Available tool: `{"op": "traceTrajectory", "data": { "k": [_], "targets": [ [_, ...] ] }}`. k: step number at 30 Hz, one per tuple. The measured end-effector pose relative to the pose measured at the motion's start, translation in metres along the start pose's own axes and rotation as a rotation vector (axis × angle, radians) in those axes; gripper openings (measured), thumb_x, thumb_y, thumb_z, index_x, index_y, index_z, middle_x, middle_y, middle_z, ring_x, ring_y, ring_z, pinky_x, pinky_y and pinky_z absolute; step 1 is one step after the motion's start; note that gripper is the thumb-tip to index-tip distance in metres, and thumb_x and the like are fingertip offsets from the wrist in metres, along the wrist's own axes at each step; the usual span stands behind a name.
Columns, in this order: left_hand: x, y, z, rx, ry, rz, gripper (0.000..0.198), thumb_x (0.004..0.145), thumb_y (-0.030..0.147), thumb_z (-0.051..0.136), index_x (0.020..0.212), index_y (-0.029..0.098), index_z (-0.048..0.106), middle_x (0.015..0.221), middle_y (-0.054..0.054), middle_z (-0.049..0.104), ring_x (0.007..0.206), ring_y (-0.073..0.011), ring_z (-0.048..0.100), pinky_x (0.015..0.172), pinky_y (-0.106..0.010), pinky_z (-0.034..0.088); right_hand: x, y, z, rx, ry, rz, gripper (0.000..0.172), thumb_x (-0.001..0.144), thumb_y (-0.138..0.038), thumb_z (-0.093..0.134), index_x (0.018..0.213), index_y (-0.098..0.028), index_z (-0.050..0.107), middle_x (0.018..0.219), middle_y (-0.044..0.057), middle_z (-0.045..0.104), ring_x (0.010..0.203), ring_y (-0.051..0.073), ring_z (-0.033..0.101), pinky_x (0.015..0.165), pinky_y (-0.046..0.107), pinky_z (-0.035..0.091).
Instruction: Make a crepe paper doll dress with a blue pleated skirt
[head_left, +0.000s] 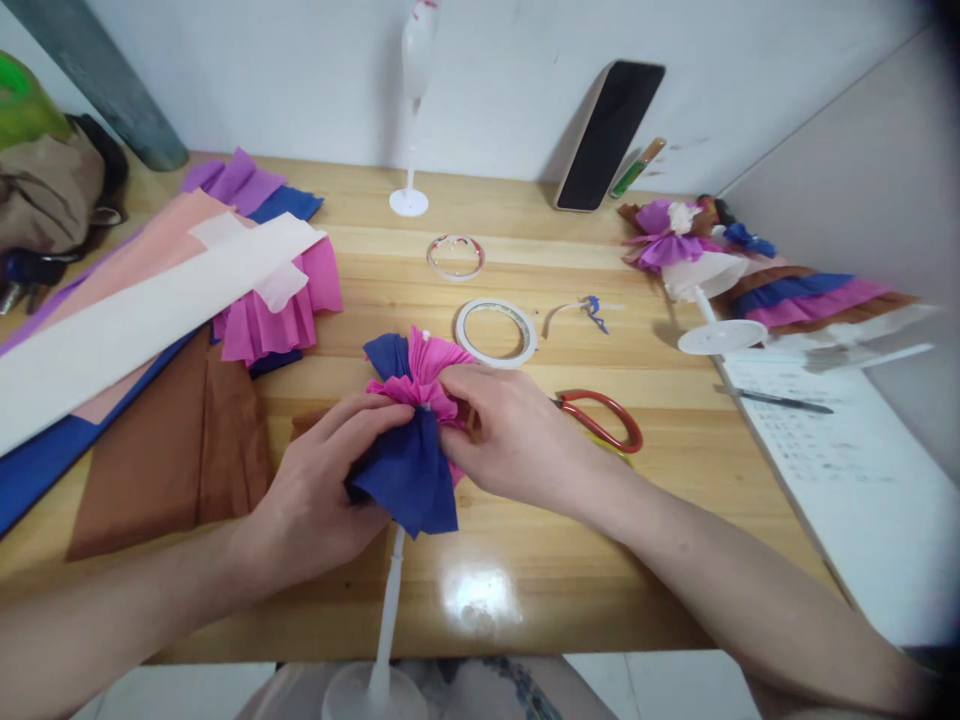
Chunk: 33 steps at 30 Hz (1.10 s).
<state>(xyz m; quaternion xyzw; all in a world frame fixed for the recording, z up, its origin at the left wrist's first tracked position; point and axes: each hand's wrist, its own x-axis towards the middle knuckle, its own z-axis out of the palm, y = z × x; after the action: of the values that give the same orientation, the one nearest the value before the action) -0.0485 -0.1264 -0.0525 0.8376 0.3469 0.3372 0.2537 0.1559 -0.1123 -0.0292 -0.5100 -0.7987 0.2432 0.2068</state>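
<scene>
Gathered blue crepe paper [411, 470] and pink crepe paper [431, 362] are bunched around the top of a white plastic stem [390, 595]. The stem tilts, its round base [373, 695] hanging below the table's front edge. My left hand [330, 470] is closed on the blue and pink paper from the left, thumb and index finger pressing at the gathered middle. From the right, my right hand [502, 425] pinches the pink folds. The stem's upper end is hidden by the paper.
Crepe paper sheets [150, 310] cover the table's left side. White tape [496, 333], red-handled pliers [604, 420] and a clear ring [456, 257] lie ahead. Behind stand a white goblet-like piece [411, 150] and a phone [611, 135]; a paper-dressed stand [701, 290] is at right.
</scene>
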Motion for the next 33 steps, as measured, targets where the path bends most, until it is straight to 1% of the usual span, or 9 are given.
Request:
{"op": "traceTrajectory", "data": {
  "k": [5,10,13,18,22,24,26,30,33],
  "targets": [
    [0.009,0.009,0.003,0.081,0.041,-0.021,0.025,0.079,0.023,0.066,0.102,0.021,0.057,0.094,-0.007,0.069,0.082,-0.0202,0.069,0.071,-0.033,0.06,0.002,-0.002,0.004,0.047,0.054,0.0,0.026,0.073,-0.01,0.052,0.06,-0.021,0.032,0.057,-0.003,0.041,0.055,0.011,0.037,0.055,0.026,0.024],
    [0.015,0.014,0.003,-0.086,0.111,-0.352,0.012,0.08,0.03,0.068,0.079,0.021,0.06,0.07,0.001,0.066,0.058,-0.0134,0.061,0.051,-0.025,0.053,0.006,0.006,0.006,0.215,0.035,0.08,0.035,0.078,-0.017,0.056,0.055,-0.021,0.03,0.053,-0.005,0.035,0.052,0.009,0.032,0.052,0.025,0.022],
    [0.019,0.013,-0.001,-0.192,0.181,-0.509,0.013,0.08,0.029,0.066,0.072,0.019,0.063,0.063,0.002,0.064,0.055,-0.0119,0.059,0.049,-0.022,0.051,0.01,0.014,0.009,0.361,-0.007,0.124,0.032,0.081,-0.025,0.058,0.055,-0.02,0.04,0.055,-0.005,0.038,0.054,0.01,0.036,0.052,0.025,0.025],
    [0.019,0.01,-0.002,-0.218,0.163,-0.52,0.015,0.079,0.034,0.068,0.076,0.02,0.063,0.068,0.001,0.067,0.057,-0.0137,0.062,0.05,-0.023,0.054,0.01,0.016,0.012,0.403,0.004,0.147,0.027,0.082,-0.027,0.059,0.058,-0.018,0.05,0.056,-0.004,0.042,0.055,0.01,0.039,0.051,0.024,0.027],
    [0.01,0.011,0.002,-0.183,0.183,-0.389,0.027,0.08,0.026,0.069,0.105,0.02,0.06,0.098,-0.004,0.07,0.083,-0.0184,0.07,0.071,-0.03,0.062,0.009,0.01,0.011,0.381,0.0,0.144,0.025,0.084,-0.025,0.059,0.061,-0.017,0.054,0.057,-0.003,0.046,0.056,0.011,0.042,0.052,0.024,0.03],
    [0.006,0.013,0.001,-0.063,0.227,-0.215,0.037,0.081,0.02,0.068,0.116,0.02,0.056,0.118,-0.009,0.063,0.102,-0.0218,0.067,0.085,-0.036,0.061,0.009,0.01,0.01,0.413,-0.008,0.146,0.026,0.085,-0.026,0.059,0.061,-0.017,0.055,0.057,-0.002,0.047,0.057,0.011,0.043,0.053,0.024,0.032],
    [0.005,0.015,-0.002,0.131,0.226,0.009,0.034,0.081,0.014,0.067,0.113,0.021,0.059,0.128,-0.011,0.057,0.116,-0.0262,0.06,0.095,-0.043,0.056,0.01,0.012,0.01,0.452,-0.009,0.149,0.027,0.085,-0.028,0.059,0.06,-0.017,0.054,0.056,-0.003,0.047,0.057,0.011,0.043,0.053,0.024,0.032],
    [0.011,0.012,-0.007,0.427,0.128,0.387,0.019,0.085,0.007,0.057,0.097,0.018,0.066,0.111,-0.009,0.066,0.117,-0.0274,0.057,0.102,-0.047,0.05,0.011,0.014,0.011,0.51,-0.012,0.148,0.032,0.084,-0.032,0.058,0.057,-0.017,0.051,0.056,-0.003,0.044,0.055,0.01,0.039,0.052,0.023,0.031],
    [0.017,0.006,-0.007,0.573,0.019,0.475,0.024,0.089,0.006,0.05,0.102,0.017,0.067,0.099,-0.008,0.068,0.106,-0.0243,0.06,0.102,-0.048,0.049,0.011,0.014,0.012,0.527,-0.002,0.158,0.029,0.083,-0.031,0.057,0.058,-0.017,0.053,0.057,-0.003,0.046,0.055,0.01,0.04,0.052,0.024,0.032]
  ]
}}
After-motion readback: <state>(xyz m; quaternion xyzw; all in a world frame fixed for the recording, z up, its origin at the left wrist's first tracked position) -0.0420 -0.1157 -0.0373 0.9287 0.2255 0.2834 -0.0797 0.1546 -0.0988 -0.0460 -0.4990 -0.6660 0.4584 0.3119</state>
